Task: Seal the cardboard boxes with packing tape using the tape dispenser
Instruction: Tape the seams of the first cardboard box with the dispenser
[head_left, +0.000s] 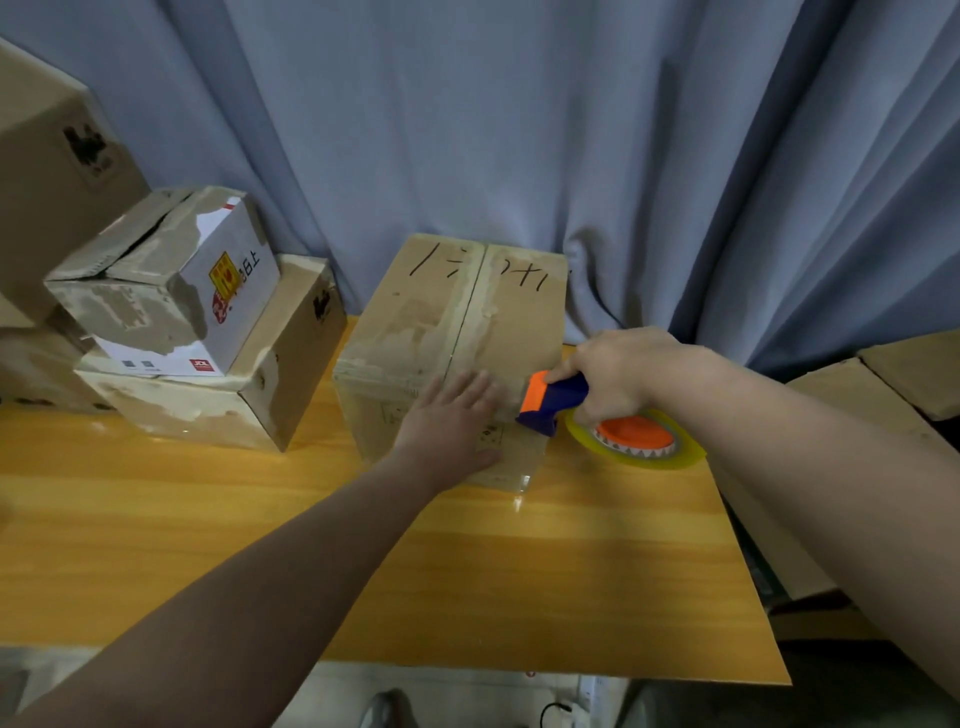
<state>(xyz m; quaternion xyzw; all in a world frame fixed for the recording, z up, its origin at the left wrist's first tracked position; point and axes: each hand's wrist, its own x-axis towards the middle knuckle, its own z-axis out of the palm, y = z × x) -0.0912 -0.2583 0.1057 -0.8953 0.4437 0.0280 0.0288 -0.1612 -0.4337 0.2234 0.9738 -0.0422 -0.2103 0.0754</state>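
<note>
A brown cardboard box (415, 322) with black handwriting on its top stands in the middle of the wooden table (363, 561); its flaps are closed along a centre seam. My left hand (452, 426) lies flat with straight fingers on the box's near front corner. My right hand (618, 374) grips the blue and orange tape dispenser (550, 402) by its handle, its head pressed against the box's near right edge. The yellowish tape roll (636, 439) with an orange hub hangs just right of the box.
Two boxes are stacked at the left: a white printed one (171, 291) on a brown one (218, 395). A big box (52, 171) fills the far left. More cardboard (872, 395) lies at the right. A blue curtain (519, 130) hangs behind.
</note>
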